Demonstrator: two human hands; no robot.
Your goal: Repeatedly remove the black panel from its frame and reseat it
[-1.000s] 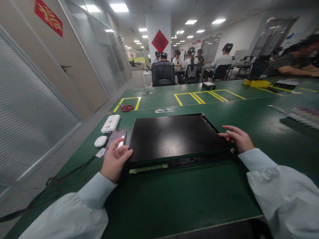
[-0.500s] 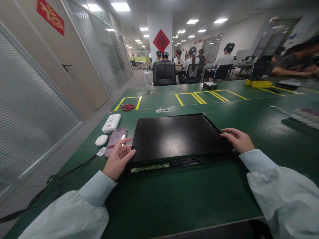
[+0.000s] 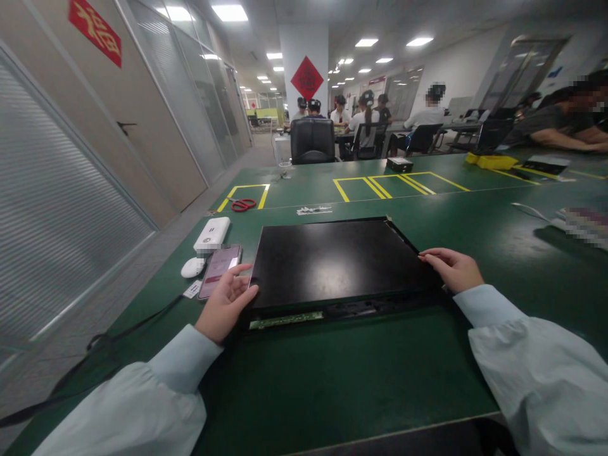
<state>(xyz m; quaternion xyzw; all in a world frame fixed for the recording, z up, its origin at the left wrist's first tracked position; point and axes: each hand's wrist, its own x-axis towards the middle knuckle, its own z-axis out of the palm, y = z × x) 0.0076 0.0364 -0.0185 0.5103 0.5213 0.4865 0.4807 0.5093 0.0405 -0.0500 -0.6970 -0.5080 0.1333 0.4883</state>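
Observation:
A black flat panel (image 3: 332, 263) lies over a dark frame on the green table, its surface reflecting light. Along the near edge of the frame a strip of green circuit board (image 3: 286, 320) shows. My left hand (image 3: 228, 301) grips the panel's left edge near its front corner, thumb on top. At the right edge, my right hand (image 3: 453, 269) pinches the panel's side between thumb and fingers. The undersides of the fingers on both sides are partly hidden.
Left of the panel lie a phone (image 3: 219, 269), a white mouse (image 3: 192, 267), a white box (image 3: 212, 233) and a black strap (image 3: 142, 323). Red scissors (image 3: 244, 204) and small white pieces (image 3: 314, 209) lie beyond. A white cable (image 3: 532, 209) is at right; people sit behind.
The fingers of my right hand have closed together at the panel's right edge. My left hand and the panel look the same.

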